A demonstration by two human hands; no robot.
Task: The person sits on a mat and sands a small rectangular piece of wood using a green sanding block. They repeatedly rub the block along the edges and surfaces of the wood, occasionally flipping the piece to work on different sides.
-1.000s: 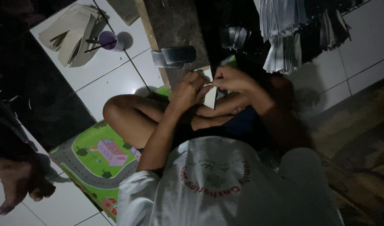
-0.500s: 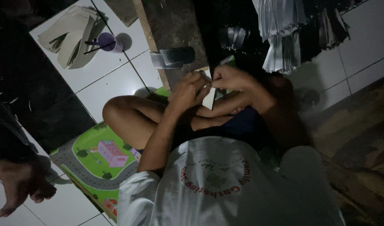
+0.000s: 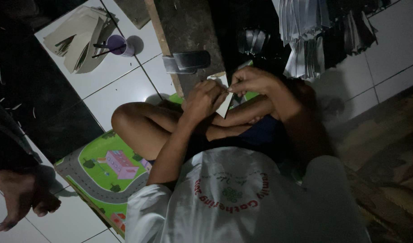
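1. I see a small pale folded piece of paper [image 3: 225, 106] pinched between both hands, held above the crossed legs, just off the near end of the dark wooden plank [image 3: 188, 40] that lies on the white tiled floor [image 3: 121, 90].
2. My left hand [image 3: 204, 100] is curled shut on the paper's left edge, fingers bunched tight, knuckles up.
3. My right hand [image 3: 251, 81] is closed on the paper's top corner, thumb and forefinger pressed together; the two hands touch at the fingertips.
4. Under the hands, the bare knee and shin rest on a green play mat printed with a grey road and a pink house [image 3: 103, 166], which lies flat on the floor toward its near left corner.
5. A grey stapler-like metal tool [image 3: 187, 61] sits on the plank's near end, just beyond the hands.
6. Farther out on the floor, toward the far left corner, a purple plastic cup holding a dark stick [image 3: 117, 44] stands beside a loose stack of beige folded card sheets [image 3: 78, 38]; cup and stack are touching or nearly so, I cannot tell which.
7. Bundles of grey-white folded paper pieces [image 3: 305, 36] lie heaped toward the far right.
8. Another person's bare foot [image 3: 22, 198] rests on the floor at its near left edge, well apart from the hands.
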